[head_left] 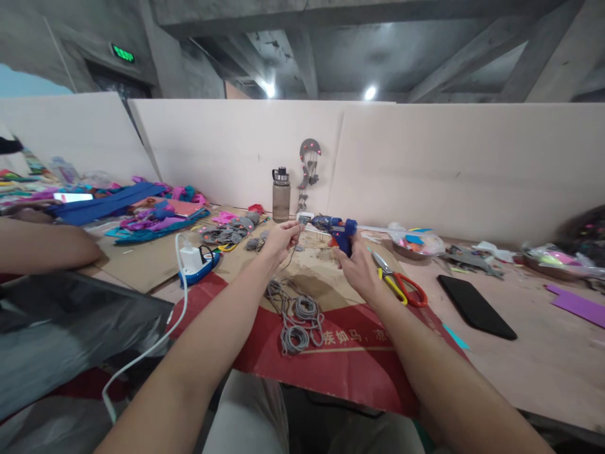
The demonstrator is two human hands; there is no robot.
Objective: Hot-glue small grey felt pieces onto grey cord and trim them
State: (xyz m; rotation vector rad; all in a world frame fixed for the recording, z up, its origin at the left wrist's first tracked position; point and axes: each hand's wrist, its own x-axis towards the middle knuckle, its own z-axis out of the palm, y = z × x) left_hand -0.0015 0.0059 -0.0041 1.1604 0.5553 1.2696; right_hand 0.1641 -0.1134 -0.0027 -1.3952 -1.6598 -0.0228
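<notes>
Bare forearms (198,340) are stretched forward from the lower edge, with pale trousers (250,413) seen between them. At far left, a co-worker's arm (47,243) is laid on the table edge, beside strips of blue cloth (106,203) heaped among pink and purple scraps. Nearer the middle, a blue power strip (189,277) is fitted with a white plug (190,259), from which a white cable (142,353) is draped toward the floor. Grey pieces (231,232) are piled beyond it, and a lidded bottle (281,200) is stood upright near the white boards. Between the fingertips of the left hand (283,239), a small grey piece (303,221) is pinched; its shape is partly hidden. Below, loops of grey cord (300,318) are laid across the brown and red sheet (326,372). Against the boards, a grey crescent ornament (309,151) is hung. A blue glue gun (341,229) is gripped in the closed right hand (354,260), its nozzle pointed left, close to the pinched piece; whether they touch cannot be told. Farther right, scissors (401,287) with red and yellow handles, a plastic-covered bowl (407,252), a black phone (475,306) and a purple sheet (579,306) are spread out.
</notes>
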